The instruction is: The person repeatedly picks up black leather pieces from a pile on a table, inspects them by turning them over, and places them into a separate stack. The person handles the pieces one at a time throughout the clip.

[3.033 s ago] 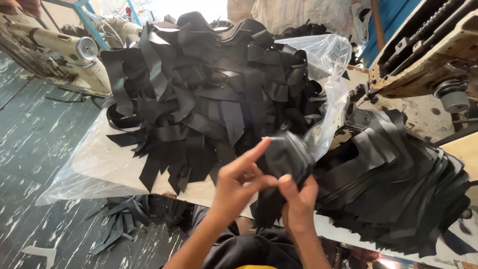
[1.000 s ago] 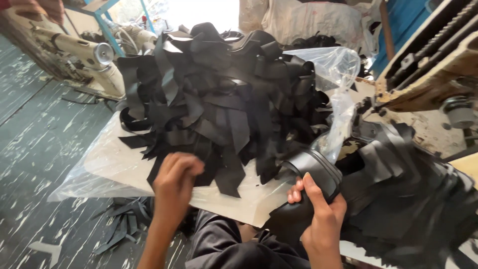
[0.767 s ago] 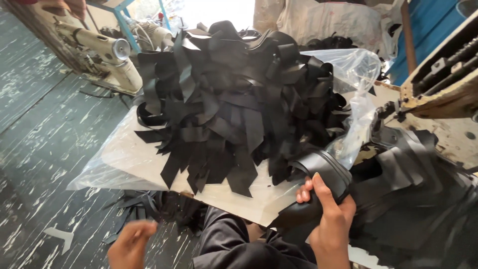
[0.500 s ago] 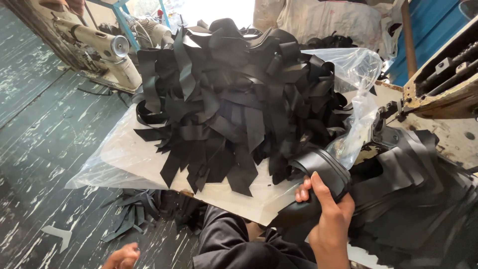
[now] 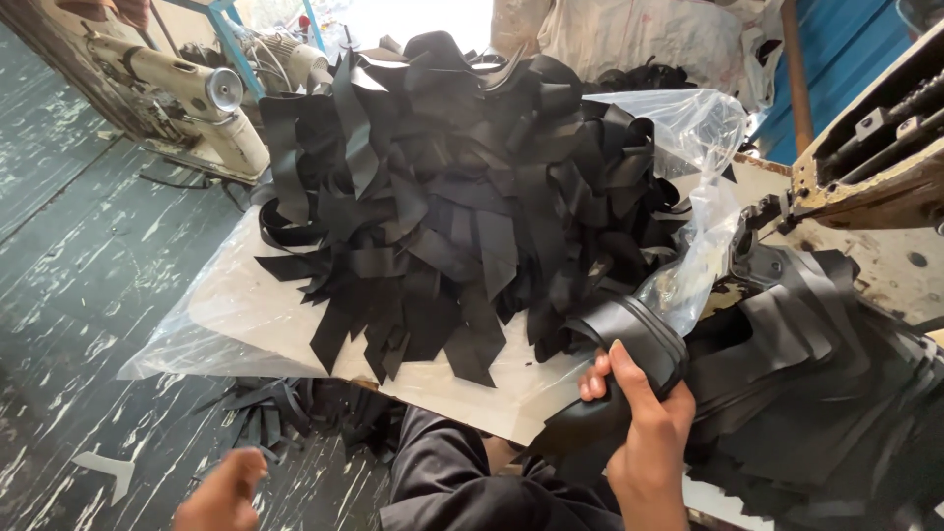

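The person's right hand (image 5: pixel 644 428) was closed around a folded bundle of black strips (image 5: pixel 629 344), its fingers (image 5: pixel 595 379) wrapped over the near side and the thumb pressed along the top, holding the bundle just above the near edge of the table (image 5: pixel 462 393). That bundle sat between a big heap of loose black strips (image 5: pixel 452 197), spread on a clear plastic sheet (image 5: pixel 226 315) over the tabletop, and a second flatter stack of black pieces (image 5: pixel 826 374) to the right. The left hand (image 5: pixel 224 492) hung low near the person's knee, well apart from the table, empty as far as I could see, its fingers loosely curled and slightly apart. Below it, scraps of black material (image 5: pixel 285 413) lay on the painted floor (image 5: pixel 69 275). A cream sewing machine (image 5: pixel 187 98) stood at the far left, and another machine's worn body (image 5: pixel 875 167) stood at the right.
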